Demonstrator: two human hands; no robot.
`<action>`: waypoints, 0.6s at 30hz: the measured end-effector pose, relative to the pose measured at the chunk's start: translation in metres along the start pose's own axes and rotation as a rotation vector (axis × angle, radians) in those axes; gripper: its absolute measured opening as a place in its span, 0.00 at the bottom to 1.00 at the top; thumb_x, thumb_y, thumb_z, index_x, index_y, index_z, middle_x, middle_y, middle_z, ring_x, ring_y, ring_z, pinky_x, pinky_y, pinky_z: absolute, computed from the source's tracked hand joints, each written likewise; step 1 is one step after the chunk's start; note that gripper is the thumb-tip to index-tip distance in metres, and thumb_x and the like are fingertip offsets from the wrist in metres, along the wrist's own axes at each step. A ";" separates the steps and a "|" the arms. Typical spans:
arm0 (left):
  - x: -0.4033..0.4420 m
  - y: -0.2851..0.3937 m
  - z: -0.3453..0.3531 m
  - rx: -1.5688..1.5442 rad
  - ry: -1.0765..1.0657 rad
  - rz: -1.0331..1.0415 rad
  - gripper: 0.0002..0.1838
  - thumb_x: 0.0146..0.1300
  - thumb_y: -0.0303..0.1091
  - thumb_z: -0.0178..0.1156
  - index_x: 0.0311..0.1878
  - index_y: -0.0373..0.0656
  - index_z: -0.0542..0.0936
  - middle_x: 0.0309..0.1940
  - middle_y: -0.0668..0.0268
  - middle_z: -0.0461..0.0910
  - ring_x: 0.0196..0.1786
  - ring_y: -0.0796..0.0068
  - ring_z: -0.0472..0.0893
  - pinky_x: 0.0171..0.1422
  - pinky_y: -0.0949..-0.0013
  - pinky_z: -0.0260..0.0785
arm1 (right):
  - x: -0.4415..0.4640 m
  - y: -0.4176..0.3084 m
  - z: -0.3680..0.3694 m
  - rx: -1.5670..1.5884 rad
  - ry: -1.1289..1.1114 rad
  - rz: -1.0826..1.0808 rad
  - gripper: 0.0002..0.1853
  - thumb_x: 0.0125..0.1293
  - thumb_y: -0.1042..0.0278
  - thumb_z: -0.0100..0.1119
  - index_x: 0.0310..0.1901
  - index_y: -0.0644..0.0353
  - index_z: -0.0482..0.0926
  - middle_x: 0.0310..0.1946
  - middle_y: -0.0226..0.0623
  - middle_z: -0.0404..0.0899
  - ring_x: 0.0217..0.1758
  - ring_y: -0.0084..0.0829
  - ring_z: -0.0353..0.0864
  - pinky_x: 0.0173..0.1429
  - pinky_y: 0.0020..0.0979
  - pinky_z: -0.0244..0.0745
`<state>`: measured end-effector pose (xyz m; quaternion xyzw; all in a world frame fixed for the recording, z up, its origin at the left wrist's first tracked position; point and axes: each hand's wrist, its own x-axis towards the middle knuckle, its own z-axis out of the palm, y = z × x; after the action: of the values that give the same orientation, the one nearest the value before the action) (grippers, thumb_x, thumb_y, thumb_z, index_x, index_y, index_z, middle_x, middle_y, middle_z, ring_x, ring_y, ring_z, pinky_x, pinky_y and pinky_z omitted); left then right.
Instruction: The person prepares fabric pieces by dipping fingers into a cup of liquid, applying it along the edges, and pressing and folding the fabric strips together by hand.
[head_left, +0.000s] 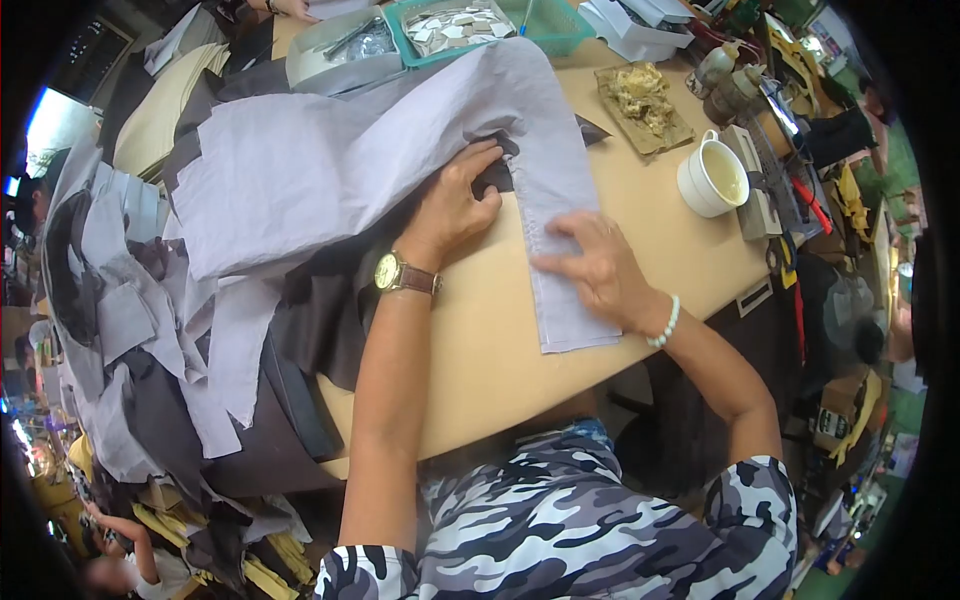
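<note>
A large pale lilac-grey cloth (pixel 290 170) lies over dark material (pixel 325 310), and one long strip of it runs down to the table's near edge. A row of puckers or stitching shows along that strip's left side. My left hand (pixel 455 210), with a watch on the wrist, rests at the inner fold of the cloth. Its fingers are stretched out against the cloth's edge and the dark material there, with some fingertips hidden. Over the strip is my right hand (pixel 597 268), slightly blurred, fingers apart and grasping nothing; whether it touches the cloth I cannot tell.
Beyond the cloth stand a green basket (pixel 580 35) of small pale pieces and a clear tray (pixel 340 50). At right are a white cup (pixel 708 180), a board with a yellowish lump (pixel 640 95), bottles and tools. Cut cloth pieces (pixel 125 310) hang at left.
</note>
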<state>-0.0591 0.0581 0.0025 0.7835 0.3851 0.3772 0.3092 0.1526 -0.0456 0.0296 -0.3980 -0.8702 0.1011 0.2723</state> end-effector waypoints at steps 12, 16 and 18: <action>0.001 0.002 -0.002 0.027 -0.002 0.004 0.25 0.50 0.26 0.56 0.55 0.31 0.75 0.58 0.50 0.74 0.62 0.55 0.73 0.69 0.65 0.61 | 0.030 0.015 0.013 0.044 0.079 0.120 0.15 0.52 0.80 0.52 0.40 0.58 0.83 0.40 0.42 0.74 0.45 0.41 0.76 0.49 0.38 0.72; 0.001 0.004 -0.002 0.037 0.012 0.011 0.25 0.50 0.26 0.56 0.55 0.31 0.75 0.58 0.49 0.74 0.62 0.55 0.73 0.69 0.65 0.61 | 0.018 0.005 0.011 -0.017 0.060 0.040 0.15 0.51 0.81 0.52 0.40 0.58 0.83 0.41 0.42 0.74 0.44 0.42 0.76 0.48 0.38 0.72; 0.000 0.004 -0.001 0.034 0.014 0.003 0.25 0.50 0.26 0.56 0.55 0.31 0.75 0.58 0.49 0.74 0.62 0.54 0.73 0.69 0.65 0.61 | -0.002 -0.007 0.009 -0.009 0.019 0.018 0.15 0.51 0.80 0.53 0.39 0.59 0.83 0.42 0.43 0.74 0.44 0.42 0.76 0.48 0.38 0.72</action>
<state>-0.0585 0.0558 0.0060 0.7865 0.3926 0.3765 0.2923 0.1438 -0.0514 0.0246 -0.4080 -0.8643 0.0959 0.2781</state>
